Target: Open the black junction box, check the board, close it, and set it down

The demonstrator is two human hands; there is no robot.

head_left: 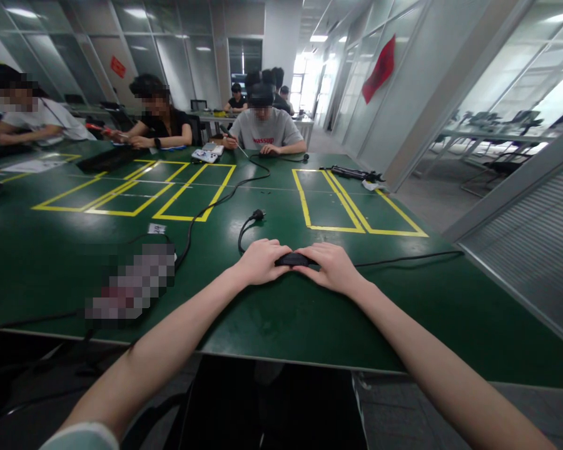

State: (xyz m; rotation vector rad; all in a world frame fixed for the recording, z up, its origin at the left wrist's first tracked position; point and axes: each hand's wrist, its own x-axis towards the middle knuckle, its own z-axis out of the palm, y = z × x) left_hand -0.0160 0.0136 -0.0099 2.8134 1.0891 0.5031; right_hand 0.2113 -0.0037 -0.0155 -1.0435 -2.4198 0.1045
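My left hand (263, 261) and my right hand (331, 265) are both closed on a small black rounded block (291, 259), thumbs toward me and fingers on the far side. The block is held level just above the green table, between my fingertips. Its exact kind is partly hidden by my fingers. A black cord (241, 236) with a plug (258, 215) curves out past my left hand and lies on the table. Another length of black cable (410, 257) runs from beside my right hand to the table's right edge.
A blurred-out power-strip-like object (136, 281) with cables lies at left. Yellow tape rectangles (333, 230) mark the green table (281, 325). A black folded stand (354, 173) lies at far right. Across the table a person (267, 128) holds a thin tool; others sit left.
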